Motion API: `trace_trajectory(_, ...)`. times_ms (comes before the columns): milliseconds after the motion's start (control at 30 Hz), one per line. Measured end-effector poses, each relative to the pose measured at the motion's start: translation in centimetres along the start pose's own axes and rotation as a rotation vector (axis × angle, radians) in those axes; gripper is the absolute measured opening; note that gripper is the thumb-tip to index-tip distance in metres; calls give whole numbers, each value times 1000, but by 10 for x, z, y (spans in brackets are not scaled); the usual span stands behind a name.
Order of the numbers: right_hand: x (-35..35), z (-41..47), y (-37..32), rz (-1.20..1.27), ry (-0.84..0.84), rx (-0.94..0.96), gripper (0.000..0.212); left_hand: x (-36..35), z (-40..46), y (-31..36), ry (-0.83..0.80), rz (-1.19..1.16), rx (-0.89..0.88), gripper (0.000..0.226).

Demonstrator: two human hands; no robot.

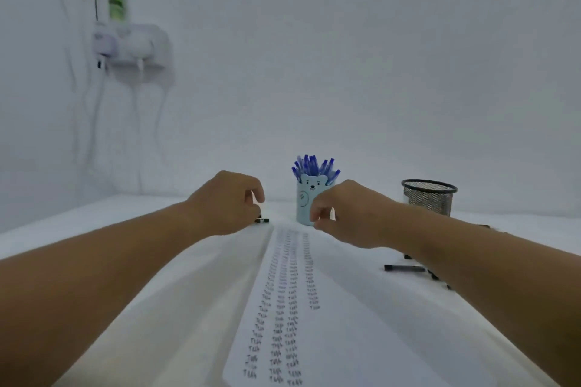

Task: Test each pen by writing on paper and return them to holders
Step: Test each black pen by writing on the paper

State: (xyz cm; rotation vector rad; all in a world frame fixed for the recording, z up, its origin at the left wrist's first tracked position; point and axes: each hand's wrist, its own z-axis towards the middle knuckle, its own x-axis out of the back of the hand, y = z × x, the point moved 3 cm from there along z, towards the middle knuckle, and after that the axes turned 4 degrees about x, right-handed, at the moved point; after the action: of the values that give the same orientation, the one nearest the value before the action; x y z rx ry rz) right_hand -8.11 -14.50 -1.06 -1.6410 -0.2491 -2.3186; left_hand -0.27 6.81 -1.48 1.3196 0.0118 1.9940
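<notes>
My left hand reaches to the far end of the table, its fingers curled down over a black pen whose dark end pokes out beside the fingertips. My right hand hovers in front of the light blue bear holder. Its fingers are curled and its thumb is close to them, and I see nothing between them. The bear holder is packed with blue pens. A black mesh holder stands to the right. The long paper, with columns of test writing, lies between my arms.
More black pens lie on the white table by my right forearm, partly hidden by it. On the wall at upper left hangs a white shelf with a green bottle and dangling cords.
</notes>
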Motion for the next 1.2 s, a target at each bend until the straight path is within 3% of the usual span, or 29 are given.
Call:
trace_trajectory(233, -43, 25, -18, 54, -47, 82, 15, -19, -5, -64, 32, 31, 92, 22)
trace_trajectory(500, -64, 20, -18, 123, 29, 111, 17, -27, 1, -77, 16, 198, 142, 31)
trace_trajectory(633, -66, 21, -16, 148, 44, 110, 16, -29, 9, -70, -9, 339, 79, 20)
trace_trajectory(767, -66, 20, -16, 156, 47, 108, 17, -29, 12, -65, 8, 331, -9, 11)
trace_trajectory(933, -67, 19, -13, 158, 42, 106, 17, -20, 5, -62, 187, 305, -42, 12)
trace_trajectory(1067, -65, 19, -14, 148, 26, 99, 18, -2, -1, -57, 331, -61, -71, 16)
trace_trajectory(1200, -62, 15, -14, 119, -16, 101, 23, 1, -8, -49, 402, -679, 200, 14)
